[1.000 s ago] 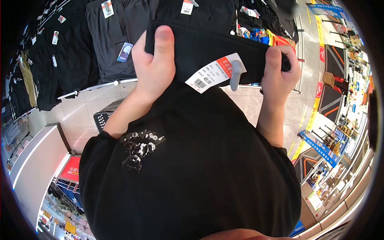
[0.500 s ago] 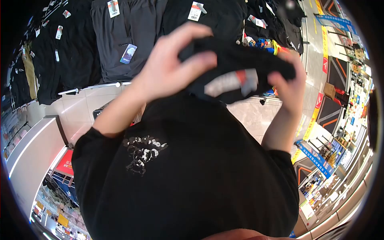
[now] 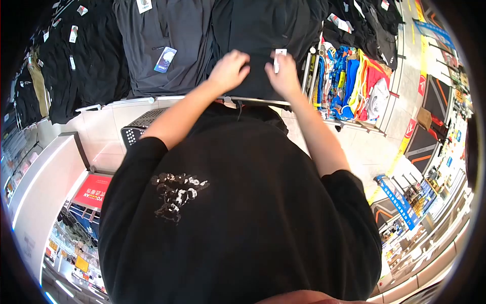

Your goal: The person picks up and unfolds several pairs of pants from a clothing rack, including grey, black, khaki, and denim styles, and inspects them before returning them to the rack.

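Note:
My left hand [image 3: 229,72] rests on black clothing [image 3: 260,30] laid out on the display in front of me, its fingers bent and the thumb apart from them. Beside it, on the same dark cloth, is my right hand [image 3: 285,77], also with thumb and fingers apart. A small white tag [image 3: 280,53] shows at the right hand's fingers and overlaps them in this view. Between the hands lies a smooth stretch of black cloth, reaching down to the front rail.
Grey trousers [image 3: 167,40] with a blue tag [image 3: 165,60] lie to the left. Colourful garments [image 3: 349,83] hang at the right. A grey perforated basket [image 3: 144,121] stands below the display. A white partition [image 3: 45,187] is at the far left.
The bunched black garment held up between both hands is now down on the display. Both hands have lowered onto the cloth and come closer together. The colourful garments are now uncovered.

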A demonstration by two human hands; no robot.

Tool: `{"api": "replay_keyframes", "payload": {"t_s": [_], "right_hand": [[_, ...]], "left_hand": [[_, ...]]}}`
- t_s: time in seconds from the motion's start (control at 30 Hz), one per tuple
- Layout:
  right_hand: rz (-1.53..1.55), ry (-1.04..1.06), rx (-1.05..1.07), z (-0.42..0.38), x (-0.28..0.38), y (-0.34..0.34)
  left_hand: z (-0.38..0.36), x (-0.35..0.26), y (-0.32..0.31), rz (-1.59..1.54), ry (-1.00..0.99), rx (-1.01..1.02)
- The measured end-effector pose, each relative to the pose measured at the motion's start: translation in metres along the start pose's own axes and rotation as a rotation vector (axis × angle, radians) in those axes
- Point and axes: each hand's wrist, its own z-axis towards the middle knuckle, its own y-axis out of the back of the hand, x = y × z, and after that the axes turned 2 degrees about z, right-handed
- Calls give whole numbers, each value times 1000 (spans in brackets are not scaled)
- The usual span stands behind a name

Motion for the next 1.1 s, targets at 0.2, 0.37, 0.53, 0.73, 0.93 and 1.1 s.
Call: {"api": "replay_keyframes", "payload": {"t_s": [0.2, 0.37, 0.53, 0.73, 0.93, 1.1], "right_hand": [[-115, -139, 182, -99, -23, -45], [-42, 102, 217, -65, 3, -14], [70, 215, 558, -56, -2, -44], [-32, 219, 689, -47, -4, -53], [-4, 308, 566, -54, 4, -46], [63, 257, 377, -61, 35, -48]], "left_hand": [[-64, 8, -36, 98, 228, 381], [-51, -4, -3, 227, 232, 498], [-98, -18, 4, 8, 260, 22], [-233, -67, 20, 325, 538, -532], [-380, -81, -13, 632, 1350, -536], [-452, -48, -4, 446, 1582, -400]]}}
